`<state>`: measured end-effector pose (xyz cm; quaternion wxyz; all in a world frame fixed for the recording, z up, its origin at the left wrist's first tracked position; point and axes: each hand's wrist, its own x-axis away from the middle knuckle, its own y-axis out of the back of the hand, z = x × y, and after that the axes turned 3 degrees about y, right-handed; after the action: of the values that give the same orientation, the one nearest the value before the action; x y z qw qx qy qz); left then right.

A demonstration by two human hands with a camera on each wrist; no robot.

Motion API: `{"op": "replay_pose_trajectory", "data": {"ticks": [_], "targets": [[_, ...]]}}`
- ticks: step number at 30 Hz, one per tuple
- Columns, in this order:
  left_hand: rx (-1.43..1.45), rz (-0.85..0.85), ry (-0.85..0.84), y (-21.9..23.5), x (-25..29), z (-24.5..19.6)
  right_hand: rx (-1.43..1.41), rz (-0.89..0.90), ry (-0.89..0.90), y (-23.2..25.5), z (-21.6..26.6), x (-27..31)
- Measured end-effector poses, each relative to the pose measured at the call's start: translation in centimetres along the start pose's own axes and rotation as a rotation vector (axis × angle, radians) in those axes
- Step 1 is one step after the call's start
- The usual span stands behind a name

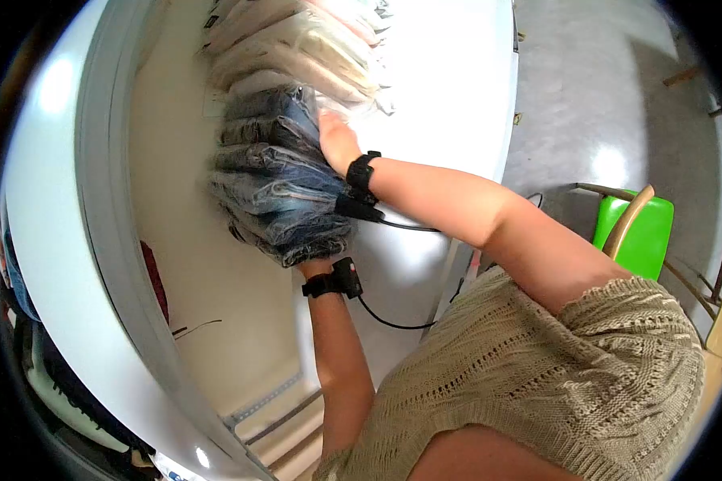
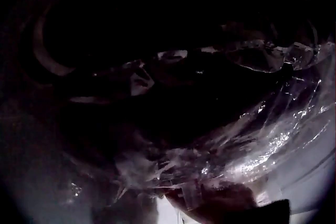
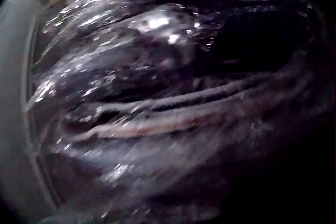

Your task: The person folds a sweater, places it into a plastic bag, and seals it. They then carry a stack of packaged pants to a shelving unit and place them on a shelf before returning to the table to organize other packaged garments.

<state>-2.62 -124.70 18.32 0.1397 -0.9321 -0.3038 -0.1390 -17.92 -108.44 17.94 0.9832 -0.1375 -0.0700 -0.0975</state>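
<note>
A row of folded dark blue and black clothes in clear plastic bags lies between my hands on a white table. My right hand is against its far end, beside the pale bagged clothes, fingers hidden among the plastic. At the near end my left hand is mostly covered by the bags; only its wrist side shows. Shiny plastic over dark cloth fills much of the left wrist view. In the right wrist view, pale edges run along a bagged garment. I cannot tell how the hidden fingers lie.
Pale bagged clothes are lined up beyond the dark ones. A curved white panel runs along the left. Black cables trail from both wrist cameras. A green chair stands on the grey floor at the right.
</note>
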Motion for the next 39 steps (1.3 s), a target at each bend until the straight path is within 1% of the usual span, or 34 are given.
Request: {"op": "replay_pose_trajectory", "data": {"ticks": [1, 2, 3, 4, 5, 6, 7, 9, 10, 12, 16, 18, 19, 21, 22, 23, 25, 26, 27, 29, 30, 31, 33, 34, 37, 38, 39], "targets": [[0.031, -0.040, 0.012, -0.1, -0.1, 0.0, 0.044, -0.061, -0.089, 1.1, 1.7, 1.3], [0.060, 0.011, -0.043, -0.3, 0.4, 0.3, 0.079, -0.292, 0.146, 1.1, 2.2, 2.8], [0.068, 0.025, -0.041, -0.5, 0.6, 0.3, 0.042, -0.275, 0.326, 2.8, 4.7, 5.0], [0.071, 0.028, -0.038, -0.7, 0.5, 0.3, 0.026, -0.221, 0.594, 3.7, 6.3, 6.5], [0.079, 0.025, -0.034, -0.7, 0.5, 0.2, 0.029, -0.094, 0.838, 4.0, 7.1, 7.6], [0.082, 0.014, -0.033, -0.7, 0.7, 0.2, -0.054, 0.067, 0.938, 3.4, 7.6, 8.6], [0.085, 0.005, -0.034, -0.5, 1.0, 0.2, -0.039, 0.316, 0.967, 3.1, 9.0, 9.0], [0.091, -0.008, -0.038, -0.5, 1.5, 0.3, 0.080, 0.240, 1.025, 0.7, 9.3, 9.5], [0.093, -0.010, -0.045, -0.4, 1.7, 0.4, 0.077, 0.241, 1.029, 0.1, 9.1, 9.6], [0.096, -0.020, -0.047, -0.6, 2.2, 0.3, 0.099, 0.222, 0.767, -1.0, 8.2, 9.6], [0.094, -0.033, -0.058, -0.4, 3.2, 0.4, 0.135, 0.256, 0.722, -2.1, 7.2, 9.9], [0.094, -0.042, -0.061, -0.3, 3.5, 0.5, 0.279, 0.498, 0.927, -2.4, 6.7, 9.9], [0.095, -0.043, -0.060, -0.3, 3.7, 0.5, 0.277, 0.499, 0.929, -2.3, 6.6, 10.0], [0.097, -0.041, -0.060, 0.0, 4.0, 0.5, 0.254, 0.349, 1.055, -1.7, 6.5, 10.4], [0.103, -0.036, -0.057, 0.2, 3.9, 0.4, 0.299, 0.291, 1.003, -0.9, 6.8, 10.6], [0.106, -0.026, -0.055, 0.3, 3.8, 0.5, 0.297, 0.291, 1.006, -0.7, 6.5, 10.6], [0.109, -0.008, -0.048, 0.5, 3.2, 0.4, 0.070, 0.474, 0.530, -0.6, 5.1, 10.5], [0.113, 0.001, -0.048, 0.5, 2.9, 0.3, 0.098, 0.497, 0.331, 0.0, 4.3, 10.4], [0.110, 0.009, -0.038, 0.5, 2.6, 0.2, 0.099, 0.497, 0.333, 0.3, 3.8, 10.2], [0.113, 0.022, -0.033, 0.5, 2.0, 0.1, 0.135, 0.584, 0.129, 0.5, 2.8, 10.0], [0.111, 0.020, -0.037, 0.5, 2.0, 0.1, 0.206, 0.554, 0.182, 0.2, 2.7, 10.1], [0.105, 0.019, -0.036, 0.6, 2.0, 0.1, 0.206, 0.559, 0.181, -0.1, 2.5, 10.2], [0.100, 0.011, -0.049, 0.7, 2.4, 0.1, 0.263, 0.608, 0.114, -0.5, 2.5, 10.2], [0.099, 0.009, -0.055, 0.8, 2.7, -0.1, 0.263, 0.605, 0.114, -0.4, 2.4, 10.0], [0.089, 0.014, -0.059, 0.9, 2.7, -0.2, 0.308, 0.719, 0.067, 0.4, 2.2, 9.8], [0.085, 0.023, -0.059, 1.0, 2.6, -0.2, 0.233, 0.642, 0.111, 0.4, 2.0, 9.7], [0.067, 0.043, -0.067, 1.3, 2.0, 0.0, 0.230, 0.641, 0.110, 0.5, 2.4, 9.6]]}}
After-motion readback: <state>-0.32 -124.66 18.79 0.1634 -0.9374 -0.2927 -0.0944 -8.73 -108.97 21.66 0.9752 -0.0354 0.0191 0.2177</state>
